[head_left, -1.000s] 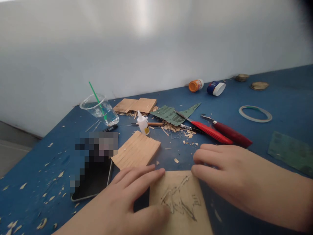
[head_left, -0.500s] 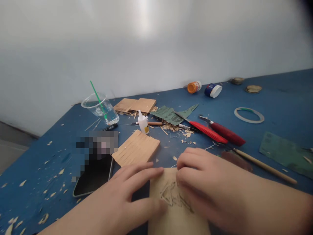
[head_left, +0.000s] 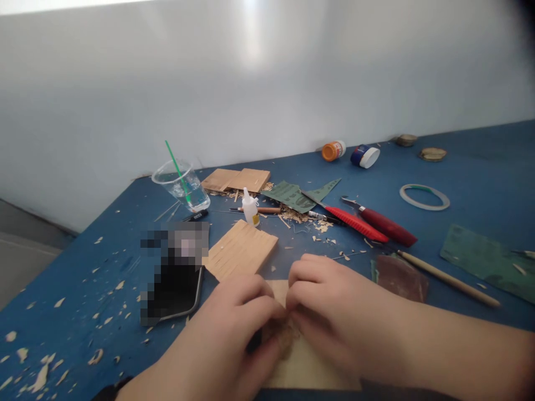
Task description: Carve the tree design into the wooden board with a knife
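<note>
My left hand (head_left: 240, 331) has its fingers curled, with thumb and fingertips drawn together over a pale wooden board (head_left: 315, 365). My right hand (head_left: 334, 306) is closed, its fingers bent down on the same board and its fingertips meeting those of the left. A blurred brownish patch shows between the hands; whatever they pinch is hidden. Beyond the left hand lies a second wooden board (head_left: 244, 250). A small white squeeze bottle (head_left: 251, 209) stands at its far corner. To the right of my right hand is a piece of brown sandpaper (head_left: 401, 278).
A phone (head_left: 178, 292) lies at left, near a plastic cup (head_left: 184, 186) of clear liquid. Red-handled tools (head_left: 359, 223), green sandpaper (head_left: 292, 195), a wooden-handled tool (head_left: 451, 278) and a tape ring (head_left: 424, 197) lie beyond and right. Wood shavings (head_left: 42, 376) litter the blue table.
My left hand has moved right and its fingers have curled in to meet the right hand. Dark looping lines seen on the board before are now covered. The view has shifted slightly.
</note>
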Available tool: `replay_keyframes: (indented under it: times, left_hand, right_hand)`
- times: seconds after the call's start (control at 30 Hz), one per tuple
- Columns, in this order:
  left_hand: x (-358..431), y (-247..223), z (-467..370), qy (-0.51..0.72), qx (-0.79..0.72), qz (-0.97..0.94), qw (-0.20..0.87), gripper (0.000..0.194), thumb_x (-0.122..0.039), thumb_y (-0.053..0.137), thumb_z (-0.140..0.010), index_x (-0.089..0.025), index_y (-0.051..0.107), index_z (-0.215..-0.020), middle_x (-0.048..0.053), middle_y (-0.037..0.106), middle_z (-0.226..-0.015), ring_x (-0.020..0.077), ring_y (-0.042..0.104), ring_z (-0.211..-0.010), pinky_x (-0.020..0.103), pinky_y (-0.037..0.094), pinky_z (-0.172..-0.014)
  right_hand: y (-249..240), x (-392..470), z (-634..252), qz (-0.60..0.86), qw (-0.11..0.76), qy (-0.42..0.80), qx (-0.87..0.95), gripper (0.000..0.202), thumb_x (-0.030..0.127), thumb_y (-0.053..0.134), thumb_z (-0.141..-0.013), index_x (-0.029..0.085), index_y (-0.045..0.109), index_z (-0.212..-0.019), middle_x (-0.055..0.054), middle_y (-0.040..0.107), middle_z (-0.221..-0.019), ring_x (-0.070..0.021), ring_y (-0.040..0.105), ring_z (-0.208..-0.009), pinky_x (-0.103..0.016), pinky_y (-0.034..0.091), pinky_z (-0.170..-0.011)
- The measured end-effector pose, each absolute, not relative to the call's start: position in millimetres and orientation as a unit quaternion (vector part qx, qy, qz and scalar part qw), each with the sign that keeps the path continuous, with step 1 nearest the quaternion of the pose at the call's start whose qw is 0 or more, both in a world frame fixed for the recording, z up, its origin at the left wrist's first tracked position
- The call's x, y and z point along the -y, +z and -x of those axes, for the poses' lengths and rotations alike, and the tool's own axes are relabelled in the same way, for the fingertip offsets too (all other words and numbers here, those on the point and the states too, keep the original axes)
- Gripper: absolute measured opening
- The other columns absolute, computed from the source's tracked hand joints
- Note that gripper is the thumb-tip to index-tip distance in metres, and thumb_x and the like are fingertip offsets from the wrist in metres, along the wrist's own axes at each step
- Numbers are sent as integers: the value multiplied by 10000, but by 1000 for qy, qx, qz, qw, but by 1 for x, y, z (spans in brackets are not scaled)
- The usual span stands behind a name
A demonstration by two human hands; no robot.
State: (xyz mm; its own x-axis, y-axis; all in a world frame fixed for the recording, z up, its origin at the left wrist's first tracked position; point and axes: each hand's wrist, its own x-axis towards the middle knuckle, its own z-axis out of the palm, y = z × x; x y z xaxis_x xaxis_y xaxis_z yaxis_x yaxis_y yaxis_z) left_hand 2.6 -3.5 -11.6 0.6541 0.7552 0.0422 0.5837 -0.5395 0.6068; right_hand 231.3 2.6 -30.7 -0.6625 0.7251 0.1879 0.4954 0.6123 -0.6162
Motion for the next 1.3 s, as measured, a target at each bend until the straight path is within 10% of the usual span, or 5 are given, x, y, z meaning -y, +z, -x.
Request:
replay_keyframes:
  times: [1.3]
  left_hand:
    - [12, -14, -17, 173, -414, -854, 262, 212, -68, 632, -855, -223, 755, -932, 33, 683, -917, 239, 671, -902, 413, 544, -839]
  right_hand:
    - [-23, 2, -252, 334, 198, 267, 882, 183, 115, 572, -1025, 211, 581, -869, -19, 580, -1011, -193, 547, -932, -362, 463, -827]
